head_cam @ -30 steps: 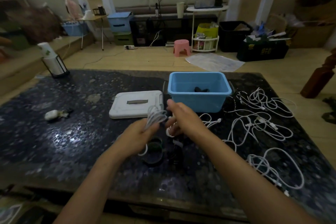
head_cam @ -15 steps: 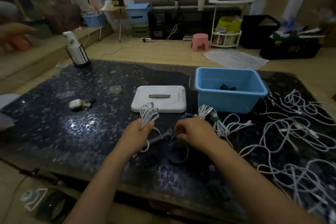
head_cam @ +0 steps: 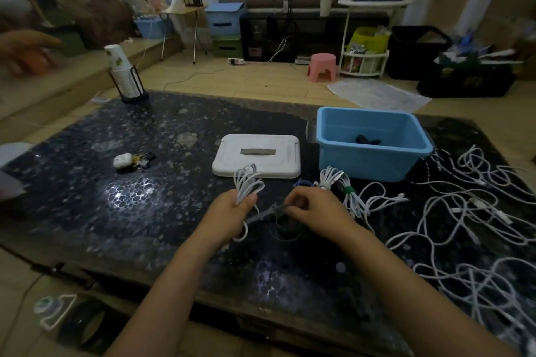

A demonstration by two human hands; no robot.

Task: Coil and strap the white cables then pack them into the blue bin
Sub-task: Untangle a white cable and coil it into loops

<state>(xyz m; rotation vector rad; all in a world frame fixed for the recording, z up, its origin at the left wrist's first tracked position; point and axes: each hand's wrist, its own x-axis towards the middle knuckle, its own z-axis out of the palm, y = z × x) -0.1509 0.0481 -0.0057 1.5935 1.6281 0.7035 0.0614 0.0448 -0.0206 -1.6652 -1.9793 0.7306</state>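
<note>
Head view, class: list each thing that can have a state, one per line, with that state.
Left hand: gripping a coiled white cable.
Right hand: pinching a dark strap.
Blue bin: open, lid off.
White lid: flat on the table.
Strapped cable bundle: beside the bin, unpacked.
Loose cables: uncoiled.

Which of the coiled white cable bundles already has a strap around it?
The bundle lying beside the blue bin, with a green strap around it. The bundle in the left hand has none.
</note>
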